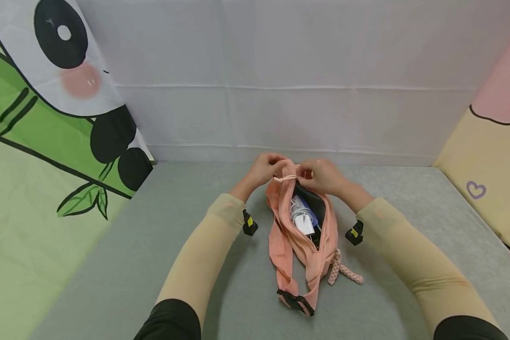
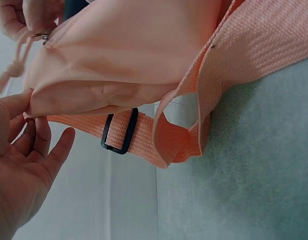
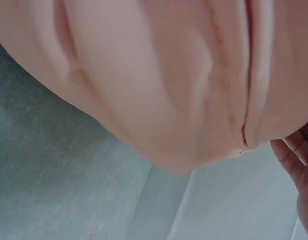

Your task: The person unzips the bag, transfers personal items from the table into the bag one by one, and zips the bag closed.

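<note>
A peach-pink waist bag (image 1: 329,226) stands on the grey table with its zipped mouth gaping. Inside lie a white charger (image 1: 303,224) with a coiled white cable (image 1: 296,206) and something blue (image 1: 309,212). My left hand (image 1: 267,169) pinches the bag's far end between thumb and fingers. Beside it, my right hand (image 1: 323,175) pinches at the zipper slider (image 2: 45,35), from which a knotted cord pull (image 2: 15,67) hangs. Fingertips partly cover the slider. Part of a hand (image 3: 300,162) shows by the bag's side in the right wrist view.
The bag's strap (image 1: 280,250) loops toward me, ending in a black buckle (image 1: 296,302). A braided cord (image 1: 344,270) lies on the table to the right. Behind stands a white cloth wall (image 1: 289,118); printed cloth panels flank both sides.
</note>
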`<state>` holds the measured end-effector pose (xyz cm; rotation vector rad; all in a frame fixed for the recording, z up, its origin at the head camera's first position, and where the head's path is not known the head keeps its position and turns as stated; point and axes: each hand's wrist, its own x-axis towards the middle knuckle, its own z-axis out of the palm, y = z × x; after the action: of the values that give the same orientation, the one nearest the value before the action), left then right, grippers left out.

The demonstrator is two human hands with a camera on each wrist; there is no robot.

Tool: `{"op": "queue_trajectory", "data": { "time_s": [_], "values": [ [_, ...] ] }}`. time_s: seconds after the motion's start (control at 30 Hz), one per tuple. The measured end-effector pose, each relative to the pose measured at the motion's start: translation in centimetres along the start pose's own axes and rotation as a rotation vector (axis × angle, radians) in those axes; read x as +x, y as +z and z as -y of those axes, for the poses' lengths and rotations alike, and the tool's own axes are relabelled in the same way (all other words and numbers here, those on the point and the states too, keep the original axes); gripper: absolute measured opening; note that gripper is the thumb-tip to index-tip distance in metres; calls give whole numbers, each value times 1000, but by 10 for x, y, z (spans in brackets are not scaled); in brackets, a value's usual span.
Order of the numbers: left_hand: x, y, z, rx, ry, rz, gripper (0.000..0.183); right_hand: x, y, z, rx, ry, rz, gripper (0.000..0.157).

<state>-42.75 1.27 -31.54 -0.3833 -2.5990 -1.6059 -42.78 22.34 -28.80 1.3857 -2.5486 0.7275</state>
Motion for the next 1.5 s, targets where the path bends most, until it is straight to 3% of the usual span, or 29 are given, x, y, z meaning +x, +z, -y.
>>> {"op": "queue_trajectory", "data": {
  "time_s": [0.23,0.33,0.67,0.87,1.13,1.5],
  "values": [
    [1,1,-5,52,-2,-38,28,-4,-2,6,-37,-184,-51,10],
    [2,1,-6,63,0,-49,28,-9,-3,8,-32,-212,-57,6],
    [2,3,-1,73,-55,-46,29,-32,2,14,70,-174,27,9],
    [2,5,-4,106,-33,-52,29,-41,1,19,157,-135,11,11],
    [3,2,3,113,10,-118,26,-52,-1,33,225,-190,110,10],
    [2,3,10,110,-24,-105,28,-82,1,43,344,-189,194,12]
  ]
}}
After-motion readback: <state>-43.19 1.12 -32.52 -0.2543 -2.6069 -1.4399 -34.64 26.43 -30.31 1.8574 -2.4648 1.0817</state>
